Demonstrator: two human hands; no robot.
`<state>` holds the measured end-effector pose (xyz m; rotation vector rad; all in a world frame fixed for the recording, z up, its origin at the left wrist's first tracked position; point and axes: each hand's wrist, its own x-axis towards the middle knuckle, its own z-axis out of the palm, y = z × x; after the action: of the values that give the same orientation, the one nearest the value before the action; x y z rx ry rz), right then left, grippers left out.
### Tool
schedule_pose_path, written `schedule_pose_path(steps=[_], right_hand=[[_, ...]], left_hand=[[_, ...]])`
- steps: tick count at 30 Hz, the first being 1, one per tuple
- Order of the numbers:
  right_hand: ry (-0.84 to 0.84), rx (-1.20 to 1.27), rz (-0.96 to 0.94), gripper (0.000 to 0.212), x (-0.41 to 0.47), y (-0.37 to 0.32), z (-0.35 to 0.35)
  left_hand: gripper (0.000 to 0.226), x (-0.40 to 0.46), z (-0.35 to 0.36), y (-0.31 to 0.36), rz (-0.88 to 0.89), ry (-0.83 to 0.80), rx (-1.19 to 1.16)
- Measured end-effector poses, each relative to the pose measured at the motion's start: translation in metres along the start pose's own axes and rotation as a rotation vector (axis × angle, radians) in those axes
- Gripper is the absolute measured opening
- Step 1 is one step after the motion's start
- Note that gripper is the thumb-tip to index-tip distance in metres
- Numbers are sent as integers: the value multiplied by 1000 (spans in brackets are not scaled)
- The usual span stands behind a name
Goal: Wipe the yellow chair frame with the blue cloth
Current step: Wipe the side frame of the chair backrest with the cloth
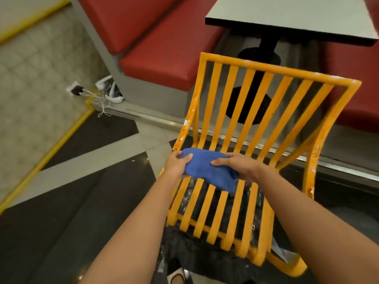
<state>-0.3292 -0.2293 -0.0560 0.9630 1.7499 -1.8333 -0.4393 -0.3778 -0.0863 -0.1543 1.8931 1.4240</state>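
The yellow chair frame (264, 95) stands in front of me, slatted on both back and seat, with white scuffs along its left upright and right side rail. Over the bend where the back meets the seat I hold the blue cloth (207, 170) bunched between both hands. My left hand (177, 163) grips its left end, thumb on top. My right hand (239, 166) grips the right part, fingers lying over the cloth. A corner of the cloth hangs down over the seat slats.
A grey table (297, 15) on a black pedestal stands behind the chair. Red bench seats (155, 58) run along the left and far right. A wall socket with plugs and white cables (96, 93) sits at the left by the bench base.
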Motion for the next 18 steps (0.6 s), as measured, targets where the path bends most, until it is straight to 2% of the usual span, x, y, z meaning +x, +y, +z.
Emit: schedule_pose_path(steps=[2,4,7,9,11,14,16,18], right_hand=[[31,52,-45,36,18,-2,24],[22,18,-60,39,34,-3,45],[23,-39,-98,27,53,-5,67],[59,-69,-150,26,64,-6,78],[143,-111,-203,24,73,-7,87],[283,-173,-280,21,85,-8,99],[315,-186,-324,16,89,-10,107],[272,-82,-336,13,92,-13,113]], left_hand=[[36,12,-21,-10,99,85,116],[34,21,-38,-21,179,141,220],[24,26,-59,-40,278,226,293],[26,31,-72,-57,313,334,382],[30,38,-84,-76,294,393,479],[36,47,-92,-98,223,343,527],[39,53,-91,-107,170,286,450],[41,56,-88,-113,84,273,288]])
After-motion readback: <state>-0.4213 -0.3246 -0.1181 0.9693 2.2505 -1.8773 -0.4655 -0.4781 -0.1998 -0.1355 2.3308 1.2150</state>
